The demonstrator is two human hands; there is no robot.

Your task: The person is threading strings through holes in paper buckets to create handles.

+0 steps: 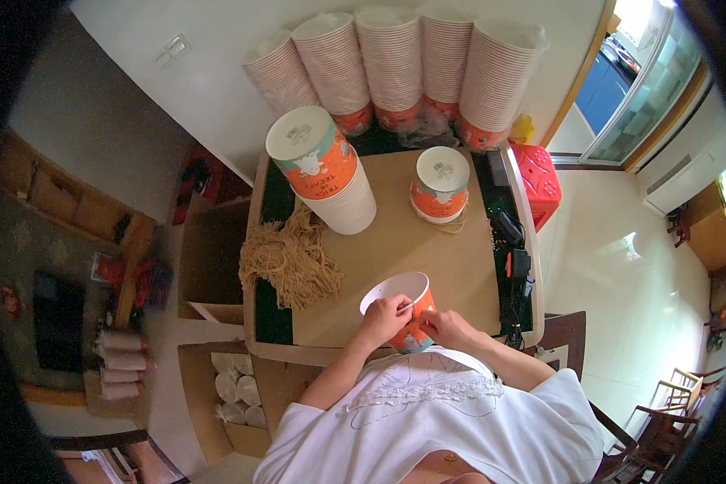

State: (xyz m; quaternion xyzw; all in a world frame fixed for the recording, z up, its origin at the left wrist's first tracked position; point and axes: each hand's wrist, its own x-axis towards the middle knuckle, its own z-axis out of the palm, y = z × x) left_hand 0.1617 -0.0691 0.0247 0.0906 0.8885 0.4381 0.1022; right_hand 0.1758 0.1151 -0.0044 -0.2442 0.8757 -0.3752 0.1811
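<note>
I'm sitting at the cardboard-topped table (395,266), w/ five tall leaning stacks of paper buckets (395,68) ranged along the wall at 12 o'clock from me. Closer in, at about 11, a shorter upside-down bucket stack (323,165) is standing on the board, and at 1 o'clock a single upside-down bucket (440,184) is sitting apart from it. A loose heap of tan cord handles (292,260) is lying at 10 o'clock, just beside the short stack, well w/in my left arm's reach.

The piece I'm working on, an orange-and-white paper bucket (403,305), is right in front of my chest at the near table edge, tipped so its open mouth is facing up and toward 11, long axis running roughly 5 to 11. I'm holding it between both hands: my left hand (383,319) is closed on the rim at the 8 o'clock side, pinching a thin cord end (406,306) that's crossing the mouth toward 3; my right hand (446,327) is pressing closed against the outer wall at 4 o'clock. Can't tell if the rt fingers are pinching cord too, too small to see.

Both hands are touching the bucket; the left is nearer the cord heap, the rt nearer the dark tools (515,262) at the 2 o'clock table edge.
</note>
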